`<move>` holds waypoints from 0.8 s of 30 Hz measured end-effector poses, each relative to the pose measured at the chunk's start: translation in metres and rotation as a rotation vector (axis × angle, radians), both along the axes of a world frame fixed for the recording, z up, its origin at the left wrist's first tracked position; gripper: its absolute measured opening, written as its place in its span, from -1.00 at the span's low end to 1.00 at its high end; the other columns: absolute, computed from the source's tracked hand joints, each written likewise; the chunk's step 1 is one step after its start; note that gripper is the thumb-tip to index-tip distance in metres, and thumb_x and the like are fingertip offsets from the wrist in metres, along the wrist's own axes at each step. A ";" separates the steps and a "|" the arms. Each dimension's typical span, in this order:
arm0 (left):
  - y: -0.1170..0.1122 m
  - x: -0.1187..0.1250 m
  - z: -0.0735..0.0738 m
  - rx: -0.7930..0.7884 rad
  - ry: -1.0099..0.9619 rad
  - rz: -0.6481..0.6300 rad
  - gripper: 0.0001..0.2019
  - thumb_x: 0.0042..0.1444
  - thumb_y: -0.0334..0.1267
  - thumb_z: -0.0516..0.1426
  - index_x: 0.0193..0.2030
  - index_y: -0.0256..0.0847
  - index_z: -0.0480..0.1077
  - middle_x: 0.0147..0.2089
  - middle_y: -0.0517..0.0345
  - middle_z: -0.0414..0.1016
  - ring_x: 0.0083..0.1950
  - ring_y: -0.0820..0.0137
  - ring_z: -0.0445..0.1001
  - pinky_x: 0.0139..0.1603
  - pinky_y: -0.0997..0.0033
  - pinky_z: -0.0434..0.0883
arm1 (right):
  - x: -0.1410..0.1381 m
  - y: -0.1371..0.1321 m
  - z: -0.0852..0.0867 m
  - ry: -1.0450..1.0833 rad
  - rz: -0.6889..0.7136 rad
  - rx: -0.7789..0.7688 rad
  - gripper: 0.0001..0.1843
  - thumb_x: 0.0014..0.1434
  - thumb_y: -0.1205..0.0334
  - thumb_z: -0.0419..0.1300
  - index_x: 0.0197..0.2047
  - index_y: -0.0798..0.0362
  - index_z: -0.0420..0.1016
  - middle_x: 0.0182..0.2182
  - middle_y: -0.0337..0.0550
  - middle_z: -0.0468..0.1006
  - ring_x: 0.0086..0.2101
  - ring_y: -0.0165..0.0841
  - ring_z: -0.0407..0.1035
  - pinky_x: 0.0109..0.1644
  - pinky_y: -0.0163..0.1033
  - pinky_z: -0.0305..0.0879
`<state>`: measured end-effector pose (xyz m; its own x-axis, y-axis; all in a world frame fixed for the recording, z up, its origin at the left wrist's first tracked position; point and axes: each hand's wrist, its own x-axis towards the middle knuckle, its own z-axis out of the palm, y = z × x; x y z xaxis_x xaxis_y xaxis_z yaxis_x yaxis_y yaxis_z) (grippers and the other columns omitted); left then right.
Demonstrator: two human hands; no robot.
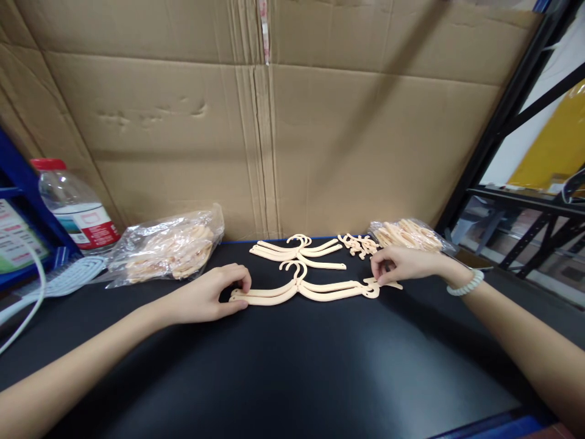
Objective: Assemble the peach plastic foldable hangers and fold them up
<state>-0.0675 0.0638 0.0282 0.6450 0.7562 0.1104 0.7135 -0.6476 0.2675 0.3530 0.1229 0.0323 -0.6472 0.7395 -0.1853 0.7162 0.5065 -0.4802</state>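
Note:
A cream plastic hanger [311,289] lies flat on the black tabletop [292,366], seemingly two stacked. My left hand [208,294] curls over its left end, fingers closed on the tip. My right hand [402,263], with a white bead bracelet on the wrist, pinches a small cream clip [375,284] at the hanger's right end. A second stack of hangers [299,251] rests just behind, near the cardboard wall.
A clear bag of cream parts [169,249] sits at the back left, another bag [409,235] at the back right, with loose small clips [359,244] beside it. A water bottle [75,207] and white cable [31,292] stand far left. Black shelving [516,183] rises at right.

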 end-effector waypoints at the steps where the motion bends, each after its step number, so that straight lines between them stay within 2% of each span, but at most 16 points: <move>1: 0.000 -0.001 0.001 -0.003 0.006 0.003 -0.94 0.11 -0.29 0.08 -0.28 -0.19 0.31 -0.27 0.18 0.42 -0.26 0.37 0.37 -0.22 0.44 0.30 | -0.001 0.000 0.000 0.007 -0.003 -0.007 -0.64 0.07 -0.05 0.25 -0.36 0.13 0.50 -0.45 -0.10 0.53 -0.43 -0.34 0.39 -0.38 -0.28 0.26; 12: 0.003 -0.005 0.007 -0.042 0.002 -0.019 -0.96 0.08 -0.31 0.09 -0.36 -0.20 0.33 -0.35 0.19 0.40 -0.33 0.37 0.37 -0.29 0.44 0.27 | -0.003 0.001 -0.004 0.068 -0.002 0.001 -0.62 0.10 -0.08 0.22 -0.36 0.13 0.48 -0.47 -0.12 0.52 -0.46 -0.37 0.38 -0.39 -0.28 0.28; 19: 0.008 -0.008 -0.009 -0.095 -0.166 0.012 -0.92 0.03 -0.30 0.11 -0.37 -0.20 0.25 -0.36 0.24 0.31 -0.35 0.40 0.26 -0.31 0.45 0.23 | -0.003 0.000 -0.007 0.069 0.015 0.031 -0.66 0.13 -0.03 0.20 -0.36 0.12 0.48 -0.47 -0.13 0.52 -0.47 -0.37 0.38 -0.39 -0.29 0.28; 24: 0.013 -0.009 -0.019 -0.156 -0.316 0.065 -0.86 0.08 -0.19 0.10 -0.37 -0.18 0.23 -0.35 0.25 0.30 -0.33 0.39 0.24 -0.28 0.44 0.23 | -0.003 0.003 -0.005 0.050 0.013 0.183 -0.64 0.18 -0.03 0.09 -0.40 0.08 0.48 -0.45 -0.14 0.51 -0.44 -0.35 0.36 -0.38 -0.27 0.26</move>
